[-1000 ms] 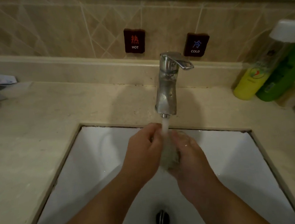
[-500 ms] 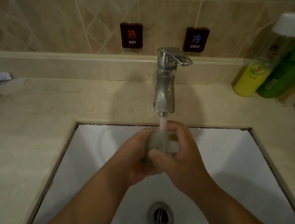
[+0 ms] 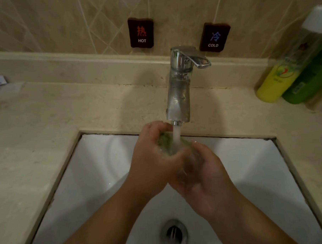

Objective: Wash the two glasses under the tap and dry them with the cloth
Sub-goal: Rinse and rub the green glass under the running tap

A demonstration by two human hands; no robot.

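A small clear glass (image 3: 169,144) sits between both hands over the white sink (image 3: 96,170), right under the chrome tap (image 3: 181,87). Water streams from the spout onto the glass. My left hand (image 3: 154,159) curls round the glass from the left, with fingers over its top and thumb across its front. My right hand (image 3: 205,177) cups the glass from the right and below. Most of the glass is hidden by the fingers. Neither a second glass nor a cloth is in view.
The beige stone counter (image 3: 46,127) surrounds the sink. A yellow bottle (image 3: 276,80) and a green bottle (image 3: 309,82) stand at the back right. HOT (image 3: 141,32) and COLD (image 3: 214,36) signs hang on the tiled wall. The drain (image 3: 174,232) lies below the hands.
The hands have turned the glass under the stream. My left hand moved up over its top, and my right hand dropped from over the glass to its lower right side.
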